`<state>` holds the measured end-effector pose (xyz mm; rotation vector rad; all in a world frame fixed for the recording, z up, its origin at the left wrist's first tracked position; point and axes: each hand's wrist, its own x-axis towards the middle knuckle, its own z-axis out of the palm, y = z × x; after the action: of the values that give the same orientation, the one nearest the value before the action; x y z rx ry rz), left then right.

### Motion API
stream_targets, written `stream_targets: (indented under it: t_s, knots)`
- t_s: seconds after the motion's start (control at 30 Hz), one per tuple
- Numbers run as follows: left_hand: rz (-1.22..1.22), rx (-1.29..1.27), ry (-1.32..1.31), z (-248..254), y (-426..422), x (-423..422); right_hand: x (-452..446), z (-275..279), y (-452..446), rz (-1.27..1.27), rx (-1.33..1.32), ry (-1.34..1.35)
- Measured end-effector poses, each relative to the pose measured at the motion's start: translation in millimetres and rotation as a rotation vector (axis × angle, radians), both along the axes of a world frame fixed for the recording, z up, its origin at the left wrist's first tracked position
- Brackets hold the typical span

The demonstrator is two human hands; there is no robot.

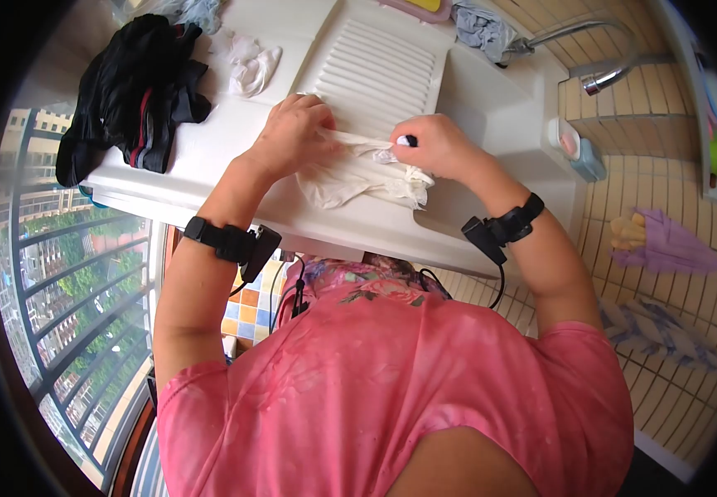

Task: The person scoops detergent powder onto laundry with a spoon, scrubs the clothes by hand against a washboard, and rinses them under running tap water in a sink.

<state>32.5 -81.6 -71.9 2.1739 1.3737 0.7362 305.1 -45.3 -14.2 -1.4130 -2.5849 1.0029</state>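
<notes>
A thin, crumpled white cloth [337,184] is stretched between my two hands over the front edge of the laundry sink. My left hand [296,132] grips its upper left part with curled fingers. On the other side, my right hand [439,147] is closed around the cloth's right end, and a small black-and-white item [407,141] shows at its fingers; I cannot make out what it is. The cloth's lower part hangs loose, with a ruffled bunch at the right. Just beyond my hands lies the ribbed washboard [379,66] of the sink.
At the left lie a black garment with red stripes [139,99] and another white cloth [251,66]. A basin [466,99] is at the right, under a metal faucet [598,81]. Grey cloth [487,33] sits behind it. Purple rubber gloves [665,240] hang on the tiled wall.
</notes>
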Motion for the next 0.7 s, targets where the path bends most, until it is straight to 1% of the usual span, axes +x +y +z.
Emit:
stream_targets:
  t_s: [0.03, 0.1, 0.13, 0.2, 0.23, 0.27, 0.3, 0.33, 0.37, 0.43, 0.57, 0.63, 0.67, 0.7]
  knots:
    - [0.004, 0.019, 0.019, 0.3, -0.9, 0.5, 1.6, 6.3, 4.3, 0.008, -0.003, -0.004]
    - [0.024, -0.009, 0.010, -2.1, 1.7, 0.1, 6.7, 17.3, 14.1, -0.019, -0.287, -0.031]
    - [0.035, -0.037, 0.005, -3.3, 4.2, 0.4, 10.5, 13.9, 18.9, -0.016, -0.284, -0.034]
    - [0.036, -0.037, -0.005, -6.2, 8.2, 0.5, 15.8, 5.6, 23.8, -0.117, -0.456, 0.086]
    - [0.034, -0.037, -0.009, -6.7, 9.1, 0.3, 17.4, 6.3, 25.0, -0.115, -0.456, 0.085]
    - [0.036, -0.037, -0.009, -7.2, 9.4, 0.1, 18.3, 7.8, 26.3, -0.156, -0.515, 0.107]
    - [0.071, -0.138, -0.038, -1.2, 8.9, 0.9, 17.9, 9.1, 27.0, -0.197, -0.573, 0.131]
    - [0.104, -0.238, -0.068, 4.8, 8.9, 1.6, 17.9, 8.5, 27.6, -0.196, -0.572, 0.132]
    - [0.103, -0.238, -0.068, 10.5, 10.1, 2.0, 18.3, 7.5, 28.1, -0.191, -0.571, 0.147]
    - [0.118, -0.445, -0.112, 18.1, 13.1, 3.3, 19.7, 5.3, 30.0, -0.188, -0.569, 0.161]
    - [0.127, -0.384, -0.101, 13.3, 13.0, 4.3, 19.5, 3.6, 32.8, -0.194, -0.536, 0.171]
    - [0.113, -0.153, -0.021, 7.1, 11.4, 4.6, 18.6, 1.3, 33.7, -0.194, -0.524, 0.179]
    - [0.114, -0.156, -0.021, 2.2, 10.5, 6.7, 18.8, -2.4, 34.9, -0.184, -0.475, 0.165]
    - [0.145, -0.013, -0.017, 0.3, 9.0, 10.0, 19.0, -6.2, 35.9, -0.175, -0.426, 0.152]
